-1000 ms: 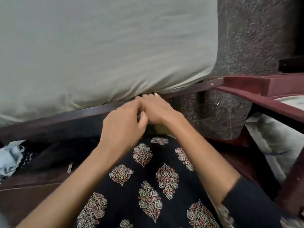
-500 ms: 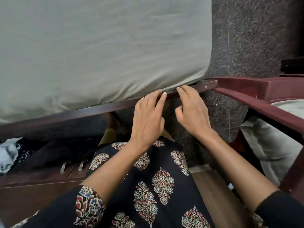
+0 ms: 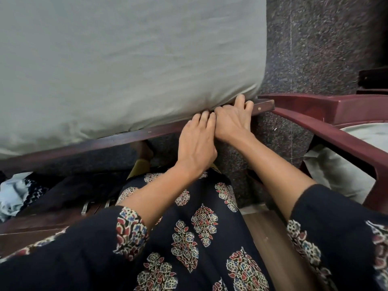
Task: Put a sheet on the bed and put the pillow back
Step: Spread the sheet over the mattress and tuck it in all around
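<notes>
A pale grey-green sheet (image 3: pixel 126 64) covers the mattress and fills the upper left. Its lower edge meets the dark wooden bed frame (image 3: pixel 100 143). My left hand (image 3: pixel 196 143) and my right hand (image 3: pixel 231 120) lie side by side at the mattress's near right corner. Their fingertips press into the seam where the sheet meets the frame, and the tips are partly hidden under the fabric. A pale pillow (image 3: pixel 344 164) rests on the maroon plastic chair (image 3: pixel 327 127) at the right.
Dark speckled stone floor (image 3: pixel 327 49) lies right of the bed. A heap of blue and patterned cloth (image 3: pixel 14 190) sits at the left edge, below the frame. My dark flower-print clothing (image 3: pixel 189 238) fills the bottom of the view.
Both hands have slid right along the frame to the mattress corner. They were apart half a second ago and now touch, with fingertips pushed in under the sheet's edge.
</notes>
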Demonstrator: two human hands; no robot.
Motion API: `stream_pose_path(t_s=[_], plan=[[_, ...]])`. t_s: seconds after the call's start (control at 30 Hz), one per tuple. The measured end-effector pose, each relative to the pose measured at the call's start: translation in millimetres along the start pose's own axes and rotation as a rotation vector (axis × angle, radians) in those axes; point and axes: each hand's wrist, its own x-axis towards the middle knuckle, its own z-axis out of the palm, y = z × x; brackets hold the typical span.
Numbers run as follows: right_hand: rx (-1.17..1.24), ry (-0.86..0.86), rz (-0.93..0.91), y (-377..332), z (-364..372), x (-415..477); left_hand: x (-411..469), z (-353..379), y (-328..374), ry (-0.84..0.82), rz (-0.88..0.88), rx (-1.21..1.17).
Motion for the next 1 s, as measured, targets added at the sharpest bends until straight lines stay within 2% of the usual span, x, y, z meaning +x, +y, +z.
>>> stream_pose_path(t_s=[0.1, 0.2, 0.3, 0.37, 0.43, 0.47, 0.53, 0.6, 0.67, 0.7, 0.77, 0.83, 0.87, 0.93, 1.0], plan=[[-0.085, -0.077, 0.053, -5, 0, 11, 7, -7, 10, -0.054, -0.125, 0.006], [-0.128, -0.087, 0.096, -12, -1, 17, 23, -17, 11, -0.076, -0.251, -0.116], [-0.127, -0.110, 0.114, -18, -4, 20, 30, -16, 0, -0.129, -0.237, -0.168], [-0.114, -0.161, 0.072, -13, -8, 19, 31, -16, -9, -0.226, -0.237, -0.314], [-0.062, -0.203, -0.033, 0, -10, 14, 24, -17, -20, -0.304, -0.175, -0.590], [-0.028, -0.201, -0.089, 7, -11, 9, 18, -16, -25, -0.292, -0.111, -0.695], [0.070, -0.177, -0.166, 18, -12, 0, -1, -10, -31, -0.152, -0.048, -0.721], [0.256, -0.172, -0.194, 26, -13, -9, -16, -8, -28, 0.060, -0.110, -0.730], [0.442, -0.123, -0.178, 31, -10, -17, -24, -12, -20, 0.159, -0.248, -0.824], [0.516, -0.042, -0.147, 32, -8, -20, -26, -13, -18, 0.146, -0.318, -0.864], [0.680, 0.268, -0.011, 30, -7, -28, -27, -9, -17, 0.068, -0.440, -0.913], [0.860, 0.581, 0.212, 31, -7, -29, -21, -7, -17, -0.031, -0.563, -1.063], [0.972, 0.643, 0.336, 35, -7, -26, -16, -8, -16, -0.076, -0.639, -1.204], [1.292, 0.520, 0.557, 47, -7, -16, -5, -12, -11, -0.105, -0.771, -1.457], [1.510, 0.273, 0.635, 60, -6, -7, 5, -16, -6, -0.072, -0.872, -1.587]])
